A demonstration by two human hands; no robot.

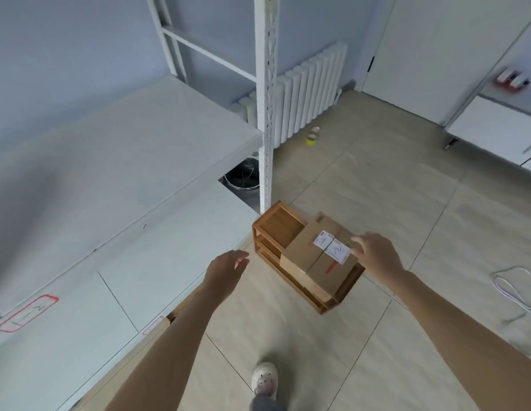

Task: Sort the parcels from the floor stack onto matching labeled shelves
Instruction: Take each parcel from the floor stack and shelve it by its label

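Right hand (376, 256) reaching out with fingers relaxed and slightly spread, fingertips at the right edge of the white label (332, 246) on the cardboard parcel (314, 259); cannot tell whether touching or just above it, nothing gripped. Left hand (225, 271) held out to the left of the parcel, apart from it, fingers loosely bent, grasping nothing. Parcel lying flat on a low wooden rack (273, 229) standing on the tiled floor (376, 188), covering the rack's near right part and leaving its far left part bare. Handwritten marks on the label, seemingly "1-2". Just beyond the rack, the white perforated upright (265, 114) of a shelving unit, with a broad pale shelf (110, 173) stretching left; a red-outlined label (27, 312) on the shelf's near left edge. Further off, a white radiator (308, 93) against the wall and a small yellow-green object (312, 137) on the floor near it. At the near bottom, a light shoe (264, 378). At the right, a white cable (513, 289) on the floor.
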